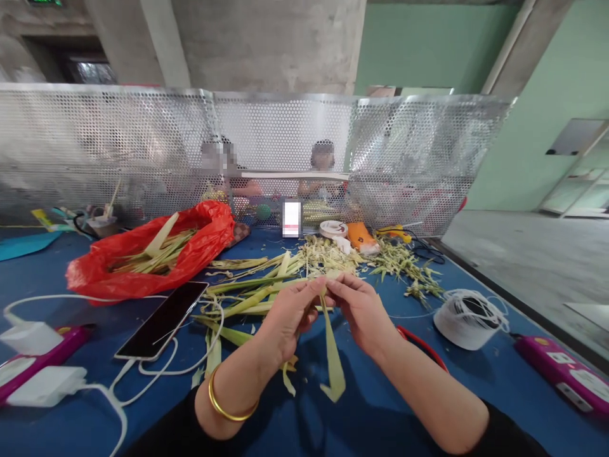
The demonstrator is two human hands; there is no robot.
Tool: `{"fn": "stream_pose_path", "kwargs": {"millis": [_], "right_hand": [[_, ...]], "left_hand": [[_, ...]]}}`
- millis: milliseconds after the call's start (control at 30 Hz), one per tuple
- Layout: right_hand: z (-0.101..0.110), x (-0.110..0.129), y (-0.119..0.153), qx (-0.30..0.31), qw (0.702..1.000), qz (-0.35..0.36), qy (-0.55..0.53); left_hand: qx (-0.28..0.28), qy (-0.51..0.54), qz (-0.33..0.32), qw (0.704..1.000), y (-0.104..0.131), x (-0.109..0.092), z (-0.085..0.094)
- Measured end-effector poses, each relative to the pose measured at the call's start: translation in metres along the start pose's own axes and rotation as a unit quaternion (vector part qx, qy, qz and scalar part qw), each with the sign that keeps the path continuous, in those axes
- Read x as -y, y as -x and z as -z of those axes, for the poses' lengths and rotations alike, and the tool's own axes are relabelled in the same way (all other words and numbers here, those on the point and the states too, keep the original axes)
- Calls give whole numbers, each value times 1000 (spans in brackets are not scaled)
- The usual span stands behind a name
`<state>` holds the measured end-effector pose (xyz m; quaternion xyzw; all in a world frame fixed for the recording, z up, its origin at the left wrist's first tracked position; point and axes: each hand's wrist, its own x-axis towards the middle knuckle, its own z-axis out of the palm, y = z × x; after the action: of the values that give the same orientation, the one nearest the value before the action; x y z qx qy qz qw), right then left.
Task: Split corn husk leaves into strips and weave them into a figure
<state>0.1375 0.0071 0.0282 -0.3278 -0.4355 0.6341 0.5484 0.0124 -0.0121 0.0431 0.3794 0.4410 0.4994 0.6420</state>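
Observation:
Both hands meet over the middle of the blue table, fingers pinched together on a pale green leaf strip [333,365]. My left hand [292,308], with a gold bangle on the wrist, grips it near the upper end between thumb and fingers. My right hand [356,306] pinches it right beside the left. The strip's wider end hangs down below the fingers and is bent at its tip. Just beyond the hands lie long leaf strips [245,301] and a heap of pale shredded plant bits [330,254].
At left are a red plastic bag [95,266] of leaves, a phone [164,320] with white cables, and a purple power strip [47,352]. A white cord spool [469,320] and another purple power strip [561,374] stand right. Behind a perforated metal screen [285,127] sit people.

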Motion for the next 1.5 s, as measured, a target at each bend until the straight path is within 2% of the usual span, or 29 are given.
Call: {"fn": "stream_pose_path", "kwargs": {"millis": [133,267,367,400,433,467,500,533,567,600,633,667,733,767,800,867,933,1000,1133,1300,1400,1500], "right_hand": [[-1,-1,1,-27,998,44,42],[3,-6,-3,-86,989,88,80],[8,0,-3,-61,971,97,209],[10,5,-2,-53,950,109,287],[12,11,0,-52,915,137,376],[14,18,2,-86,865,195,454],[15,25,4,-127,812,265,504],[16,31,5,-145,772,316,533],[16,37,6,-148,748,348,545],[17,41,7,-127,749,351,548],[16,44,6,-86,774,320,540],[16,44,5,-32,816,259,515],[15,43,3,75,907,90,404],[15,41,2,109,938,13,329],[14,38,2,124,958,-46,256],[13,34,1,108,977,-92,160],[12,30,1,75,986,-68,135],[10,29,2,44,989,-13,142],[8,27,3,2,981,78,177],[6,19,1,-15,973,99,207],[10,17,-3,-7,961,112,252],[18,24,-8,38,941,123,313]], "left_hand": [[-19,-34,-15,999,0,0,-1],[-3,-40,-2,999,1,0,-3],[-4,-48,1,999,1,0,-3],[-7,-62,-11,998,1,-1,-2],[-9,-80,-25,996,1,-1,-2],[-8,-100,-39,994,2,-2,-2],[-1,-119,-51,992,2,-3,-2],[10,-133,-58,989,3,-5,-3],[22,-144,-60,988,5,-6,-3],[35,-153,-59,986,6,-7,-4],[49,-163,-57,984,7,-8,-4],[60,-174,-55,981,8,-9,-4],[70,-197,-54,976,10,-9,-4],[69,-208,-54,974,10,-10,-4],[67,-219,-53,972,11,-9,-4],[64,-237,-43,968,10,-9,-3],[74,-244,-24,967,10,-8,-3],[91,-235,-3,968,10,-7,-3],[119,-224,21,967,11,-6,-3],[143,-243,33,959,13,-5,-4],[114,-206,29,971,11,-4,-4],[69,-125,9,990,8,-5,-2]]}}
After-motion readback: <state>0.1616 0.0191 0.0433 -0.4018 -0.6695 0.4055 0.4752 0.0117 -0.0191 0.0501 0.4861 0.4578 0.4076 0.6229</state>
